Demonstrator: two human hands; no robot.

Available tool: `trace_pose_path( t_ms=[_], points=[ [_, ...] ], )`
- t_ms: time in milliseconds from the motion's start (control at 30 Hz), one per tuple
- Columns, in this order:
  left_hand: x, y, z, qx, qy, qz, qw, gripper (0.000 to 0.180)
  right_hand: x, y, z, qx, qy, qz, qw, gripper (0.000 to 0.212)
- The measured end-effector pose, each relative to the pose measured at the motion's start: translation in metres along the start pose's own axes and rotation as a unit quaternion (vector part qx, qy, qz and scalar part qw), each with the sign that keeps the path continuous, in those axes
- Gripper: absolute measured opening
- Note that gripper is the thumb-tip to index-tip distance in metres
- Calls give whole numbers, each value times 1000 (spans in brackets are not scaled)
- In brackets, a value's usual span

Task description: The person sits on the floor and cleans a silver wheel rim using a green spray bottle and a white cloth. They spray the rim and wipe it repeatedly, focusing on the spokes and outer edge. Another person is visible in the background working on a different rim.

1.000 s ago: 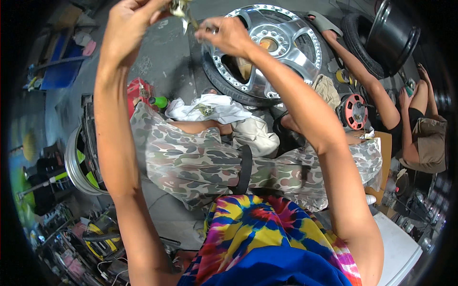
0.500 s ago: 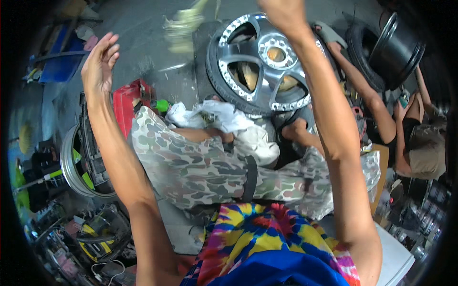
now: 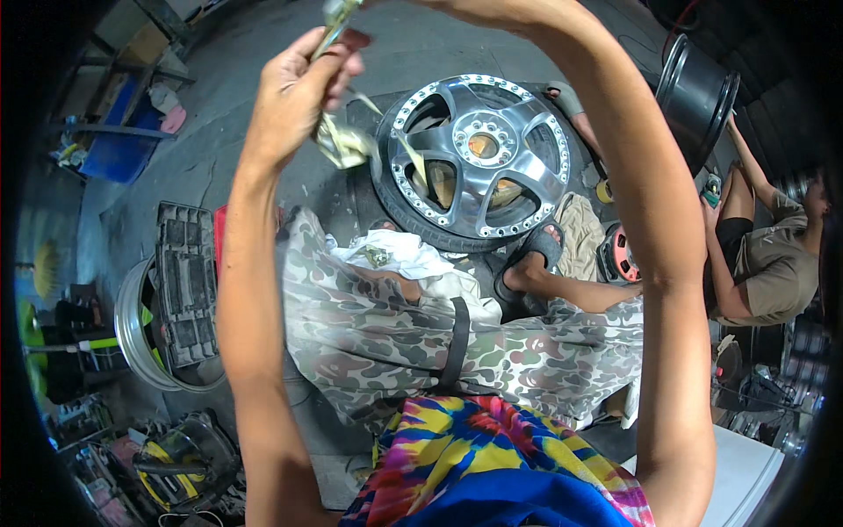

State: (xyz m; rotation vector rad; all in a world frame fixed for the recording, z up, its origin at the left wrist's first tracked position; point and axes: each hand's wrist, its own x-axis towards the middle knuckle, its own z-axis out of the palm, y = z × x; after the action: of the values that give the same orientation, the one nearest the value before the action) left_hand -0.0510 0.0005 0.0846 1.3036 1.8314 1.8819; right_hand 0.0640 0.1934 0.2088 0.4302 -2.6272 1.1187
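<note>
High at the upper left, my left hand (image 3: 299, 88) is closed around a shiny pale-yellow strip (image 3: 332, 33), perhaps tape or thin plastic; I cannot tell which. A crumpled bundle of the same colour (image 3: 345, 147) dangles below the fingers, blurred. Thin loose ends trail toward the wheel. My right forearm arches to the top edge, and the right hand is cut off there. Past my feet lies a polished five-spoke wheel (image 3: 474, 180) in a black tyre (image 3: 408, 220), face up, with bolts around its rim. Neither arm touches it.
White cloths (image 3: 395, 255) lie by my legs. A black toolbox tray (image 3: 187, 285) leans on a silver rim (image 3: 132, 325) at left. A co-worker (image 3: 777, 263) sits at right near a black wheel barrel (image 3: 694, 101). A red-black round object (image 3: 620, 253) lies by my foot.
My left hand went from empty and raised to gripping the yellow strip, moving right. The bundle swung lower. My right hand left the view at the top. The head view has shifted.
</note>
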Motion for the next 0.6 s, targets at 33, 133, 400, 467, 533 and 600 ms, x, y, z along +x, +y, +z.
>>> trace_pose_path(
  t_ms=[33, 133, 400, 467, 533, 600],
  points=[
    [3, -5, 2, 45, 17, 33, 998, 24, -7, 0, -7, -38, -14, 38, 998, 12],
    [-13, -11, -42, 192, 8, 57, 980, 23, -24, 7, 10, -111, -67, -98, 987, 42],
    [-66, -171, -104, 278, 78, -142, 947, 44, -111, 136, 40, -169, -7, 125, 978, 33],
    [-83, -217, -107, 226, 107, -146, 957, 43, -154, 170, 75, -147, 3, 191, 971, 25],
    [-81, -239, -93, 284, 136, -223, 923, 28, -204, 209, 103, -166, 26, 212, 963, 29],
    [-94, -259, -100, 318, 118, -245, 908, 22, -217, 189, 143, -81, 1, 288, 954, 30]
  ],
)
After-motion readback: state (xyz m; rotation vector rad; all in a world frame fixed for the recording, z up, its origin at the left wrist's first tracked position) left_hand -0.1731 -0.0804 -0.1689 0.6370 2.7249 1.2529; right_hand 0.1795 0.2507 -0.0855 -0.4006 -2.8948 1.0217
